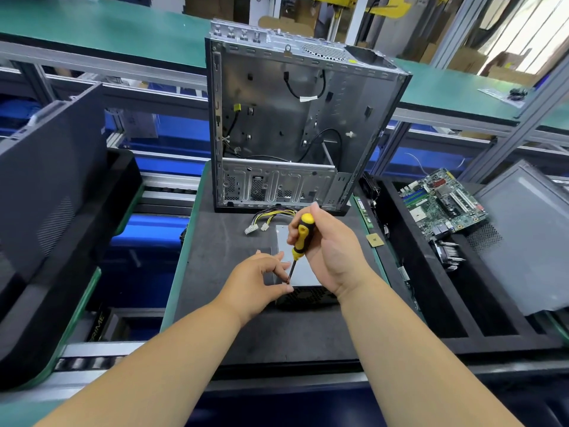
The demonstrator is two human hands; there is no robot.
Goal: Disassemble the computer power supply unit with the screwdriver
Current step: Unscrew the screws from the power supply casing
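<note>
Yellow-black screwdriver point(298, 241) tip between left fingers point(284, 266).

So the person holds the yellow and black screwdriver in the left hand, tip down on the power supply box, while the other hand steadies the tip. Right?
Not quite: the head view shows the yellow and black screwdriver gripped in the right hand, not the left. Its tip is down at the power supply unit, and the left hand has its fingers at the tip.

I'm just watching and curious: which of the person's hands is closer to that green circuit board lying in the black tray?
Right. The right hand, gripping the screwdriver, sits over the power supply unit, on the side towards the circuit board. The left hand is farther away, pinching near the screwdriver tip.
</note>
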